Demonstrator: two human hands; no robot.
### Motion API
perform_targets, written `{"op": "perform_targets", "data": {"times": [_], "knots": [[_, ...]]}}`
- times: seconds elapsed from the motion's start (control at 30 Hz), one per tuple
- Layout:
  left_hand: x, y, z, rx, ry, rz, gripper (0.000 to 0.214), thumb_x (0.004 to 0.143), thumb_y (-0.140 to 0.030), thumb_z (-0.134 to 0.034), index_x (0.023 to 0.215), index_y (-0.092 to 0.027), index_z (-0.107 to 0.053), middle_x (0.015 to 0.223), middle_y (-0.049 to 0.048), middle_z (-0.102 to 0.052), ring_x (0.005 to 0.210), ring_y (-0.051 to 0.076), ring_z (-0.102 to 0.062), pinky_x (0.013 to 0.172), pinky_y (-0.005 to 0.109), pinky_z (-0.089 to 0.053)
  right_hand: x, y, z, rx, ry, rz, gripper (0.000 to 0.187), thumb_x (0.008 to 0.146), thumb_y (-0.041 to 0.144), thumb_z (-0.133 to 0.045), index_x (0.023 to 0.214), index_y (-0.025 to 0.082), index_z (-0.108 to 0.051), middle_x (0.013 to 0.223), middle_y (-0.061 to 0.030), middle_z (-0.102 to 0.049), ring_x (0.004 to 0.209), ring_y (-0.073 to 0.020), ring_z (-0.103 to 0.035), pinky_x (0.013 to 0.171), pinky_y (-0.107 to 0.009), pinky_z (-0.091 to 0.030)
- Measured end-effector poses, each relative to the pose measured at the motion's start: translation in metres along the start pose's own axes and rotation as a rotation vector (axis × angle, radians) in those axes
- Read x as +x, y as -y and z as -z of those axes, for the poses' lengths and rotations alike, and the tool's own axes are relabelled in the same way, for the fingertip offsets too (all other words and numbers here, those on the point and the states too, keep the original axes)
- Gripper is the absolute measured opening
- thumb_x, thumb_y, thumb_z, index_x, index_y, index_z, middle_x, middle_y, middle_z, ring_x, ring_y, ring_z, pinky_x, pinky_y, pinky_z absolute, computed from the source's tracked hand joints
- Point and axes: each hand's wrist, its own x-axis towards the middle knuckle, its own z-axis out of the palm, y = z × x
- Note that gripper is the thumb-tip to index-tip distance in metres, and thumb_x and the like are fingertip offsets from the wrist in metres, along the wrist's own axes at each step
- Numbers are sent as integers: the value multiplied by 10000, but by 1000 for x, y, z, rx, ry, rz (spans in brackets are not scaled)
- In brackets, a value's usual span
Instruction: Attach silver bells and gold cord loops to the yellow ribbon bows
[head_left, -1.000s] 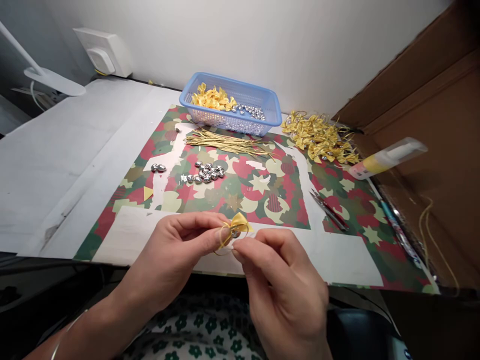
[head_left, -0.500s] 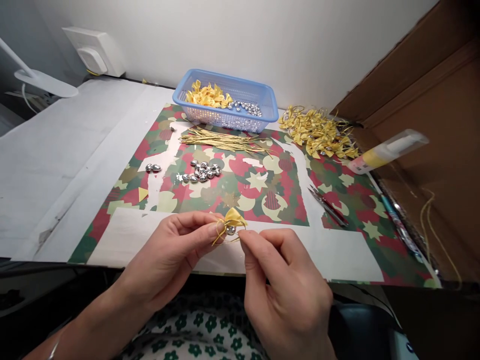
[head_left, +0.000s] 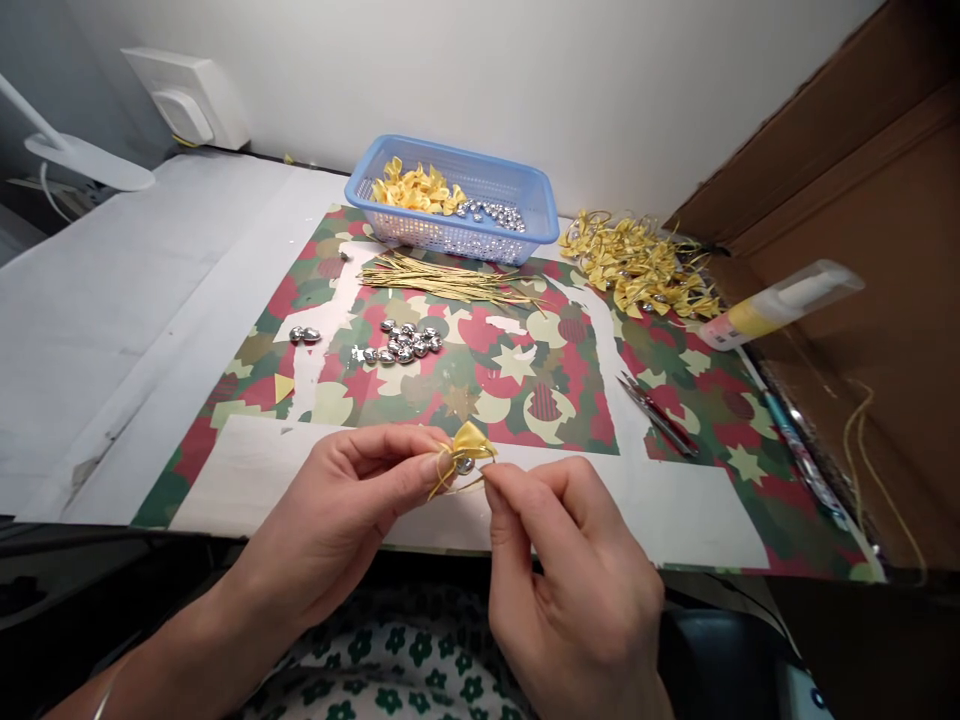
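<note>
A small yellow ribbon bow (head_left: 470, 441) with a silver bead and a loop of gold cord is held over the table's front edge. My left hand (head_left: 352, 500) pinches the bow between thumb and forefinger. My right hand (head_left: 570, 560) is closed in a pinch on the gold cord just right of the bead. Loose silver beads (head_left: 401, 342) lie in a small heap on the patterned paper (head_left: 525, 390) beyond my hands, and a bundle of gold cords (head_left: 450, 282) lies behind them.
A blue basket (head_left: 457, 200) with yellow bows and silver beads stands at the back. A pile of finished bows (head_left: 637, 265) lies at the back right. Scissors (head_left: 658, 415), a glue bottle (head_left: 780, 303) and a cardboard box wall (head_left: 862, 200) are on the right.
My hands and the bow stay almost in place. My right fingers have shifted slightly on the cord, and the view has tilted a little.
</note>
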Motion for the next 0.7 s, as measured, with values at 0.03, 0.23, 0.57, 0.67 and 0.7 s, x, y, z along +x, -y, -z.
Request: {"op": "perform_targets", "data": {"times": [0.03,0.23,0.57,0.67,0.7], "knots": [[0,0,0,14,10,-9,78,880,-205,-817,807,-202,-846,918,-4,-792,863,97,-690,821,105,-554,1,-1,0,18,3,-7,224,909,-15,-591,1037,120,-716,730,-15,-540,606,-129,-544,532,-241,-487],[1,-2,2,-10,86,48,105,898,-195,-796,803,-195,-840,870,-1,-772,845,93,-662,786,104,-539,7,-8,1,154,80,-107,234,934,-2,-570,979,157,-736,751,7,-512,619,-103,-552,550,-200,-499],[0,-3,1,-60,66,114,79,857,-217,-834,794,-169,-835,829,15,-767,813,102,-656,769,125,-540,11,-12,4,230,153,-131,278,937,-1,-552,994,185,-751,757,7,-513,635,-112,-549,545,-208,-492],[1,-3,2,-97,52,149,75,862,-207,-829,805,-159,-834,815,12,-756,799,93,-649,771,120,-543,12,-12,7,224,157,-117,287,939,-8,-541,1007,189,-740,773,5,-522,645,-113,-555,555,-213,-497],[2,-3,2,-106,53,164,75,865,-204,-826,808,-155,-833,814,11,-751,797,91,-646,773,122,-546,12,-12,7,217,162,-111,284,939,-8,-540,1003,186,-737,777,3,-523,649,-113,-553,556,-214,-495]]}}
